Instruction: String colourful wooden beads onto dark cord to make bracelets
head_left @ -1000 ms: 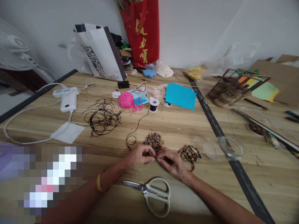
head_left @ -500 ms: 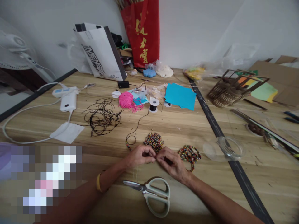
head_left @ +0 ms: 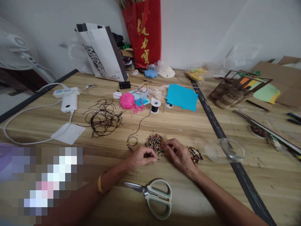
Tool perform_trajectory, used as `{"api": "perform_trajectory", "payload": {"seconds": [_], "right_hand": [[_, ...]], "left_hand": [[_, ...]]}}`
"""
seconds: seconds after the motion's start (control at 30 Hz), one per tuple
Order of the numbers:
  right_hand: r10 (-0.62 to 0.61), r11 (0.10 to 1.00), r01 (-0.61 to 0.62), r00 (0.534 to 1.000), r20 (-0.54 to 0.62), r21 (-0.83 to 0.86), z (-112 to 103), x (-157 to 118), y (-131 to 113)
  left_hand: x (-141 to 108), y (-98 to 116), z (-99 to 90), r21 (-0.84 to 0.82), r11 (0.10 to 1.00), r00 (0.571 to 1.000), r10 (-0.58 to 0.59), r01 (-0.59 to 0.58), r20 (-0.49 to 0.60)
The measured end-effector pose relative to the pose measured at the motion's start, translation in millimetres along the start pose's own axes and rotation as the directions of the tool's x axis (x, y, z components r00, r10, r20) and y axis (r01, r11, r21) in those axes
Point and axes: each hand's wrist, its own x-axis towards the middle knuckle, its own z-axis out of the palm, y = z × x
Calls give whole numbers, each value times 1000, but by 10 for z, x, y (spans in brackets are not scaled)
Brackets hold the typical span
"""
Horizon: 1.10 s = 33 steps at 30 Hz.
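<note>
My left hand [head_left: 144,157] is closed in a pinch on the black cord, whose dark tip shows just past the fingertips. Small colourful beads [head_left: 127,144] sit on the cord left of that hand, and the cord runs back to a spool [head_left: 154,106]. My right hand [head_left: 177,153] is at the right edge of the loose bead pile [head_left: 155,142], its fingers curled; whether a bead is between them is hidden. Behind it, a coil of strung beads [head_left: 197,156] is partly covered. Scissors [head_left: 154,196] lie in front of both hands.
Tangled black cord [head_left: 102,121], pink yarn [head_left: 127,100] and blue sheets [head_left: 182,97] lie farther back. A white power bank [head_left: 69,102] with cables is at left. Clear tubing [head_left: 232,150] and wooden baskets [head_left: 229,92] stand at right. Two bags [head_left: 148,34] are against the wall.
My right hand has parted from my left fingertips and moved right and back to the edge of the bead pile. My left hand has stayed nearly still.
</note>
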Motion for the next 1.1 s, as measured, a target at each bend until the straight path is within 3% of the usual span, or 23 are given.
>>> {"api": "perform_trajectory", "payload": {"seconds": [0.27, 0.67, 0.9, 1.0, 1.1], "right_hand": [[29, 931, 14, 993, 111, -366, -68, 87, 201], [114, 853, 43, 957, 266, -520, -36, 228, 114], [276, 780, -5, 900, 337, -626, -45, 321, 29], [267, 800, 1, 895, 357, -600, -84, 307, 22], [195, 846, 16, 921, 338, -532, -124, 242, 7]], "left_hand": [[-9, 62, 9, 16, 1000, 1000, 1, -1, -14], [-3, 76, 20, -19, 1000, 1000, -13, 13, -10], [-9, 82, 9, -14, 999, 999, 40, -40, -24], [-8, 75, 10, -12, 999, 999, 42, -43, -20], [0, 56, 13, -6, 999, 999, 48, -48, -23]]}}
